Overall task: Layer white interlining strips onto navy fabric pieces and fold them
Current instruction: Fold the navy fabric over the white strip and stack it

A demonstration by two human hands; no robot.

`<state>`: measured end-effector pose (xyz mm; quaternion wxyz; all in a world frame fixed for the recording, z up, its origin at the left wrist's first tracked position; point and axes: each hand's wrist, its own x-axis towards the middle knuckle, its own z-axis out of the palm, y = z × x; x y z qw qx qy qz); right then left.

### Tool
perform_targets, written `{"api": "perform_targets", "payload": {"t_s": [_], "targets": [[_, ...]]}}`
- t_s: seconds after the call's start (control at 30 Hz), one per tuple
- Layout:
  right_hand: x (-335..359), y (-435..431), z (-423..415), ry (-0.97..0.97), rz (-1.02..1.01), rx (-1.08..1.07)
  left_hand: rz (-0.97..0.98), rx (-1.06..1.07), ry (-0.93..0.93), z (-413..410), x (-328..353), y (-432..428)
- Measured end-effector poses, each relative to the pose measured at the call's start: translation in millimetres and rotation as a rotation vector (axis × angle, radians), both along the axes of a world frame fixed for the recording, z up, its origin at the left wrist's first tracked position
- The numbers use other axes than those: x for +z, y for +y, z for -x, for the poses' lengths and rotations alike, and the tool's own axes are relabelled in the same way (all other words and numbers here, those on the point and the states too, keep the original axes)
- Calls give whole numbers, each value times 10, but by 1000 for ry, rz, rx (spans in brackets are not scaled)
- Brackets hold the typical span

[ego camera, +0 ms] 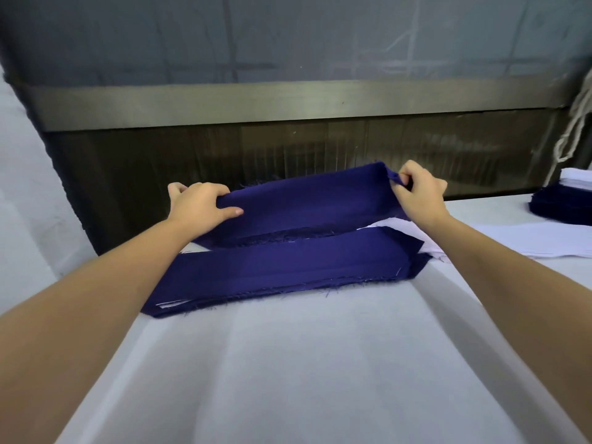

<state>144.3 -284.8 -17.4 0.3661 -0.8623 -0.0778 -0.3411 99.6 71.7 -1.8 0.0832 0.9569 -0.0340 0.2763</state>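
The navy piece (307, 203) is up off the table at the far edge, stretched between both hands, its frayed lower edge trailing onto the layers below. The left hand (205, 203) grips its left end, fingers curled over the top fold. The right hand (419, 193) pinches the upper right corner, fingertips clenched on a bunched bit of fabric. Just nearer lies the navy stack (282, 267), long folded layers running left to right, with threads fraying along the near edge and a sliver of white peeking out at its near-left end. White interlining strips (512, 241) lie to the right, 1 end tucked under the raised piece. Everything sits on the table (304, 363), draped in pale cloth. At far right there's a second pile (557, 209) of navy pieces with white ones on top. Beyond, a metal band (288, 104) crosses a dark machine front, the grey panel (288, 33) above carries pale marks too faint to read, and a cord (573, 129) hangs at the right.
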Motion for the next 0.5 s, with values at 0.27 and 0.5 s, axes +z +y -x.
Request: {"api": "perform_targets", "payload": {"t_s": [0.27, 0.5], "targets": [[29, -285, 479, 49, -239, 110, 47, 5, 24, 530, 100, 102], [152, -492, 944, 241, -513, 230, 363, -217, 189, 1048, 256, 85]]}}
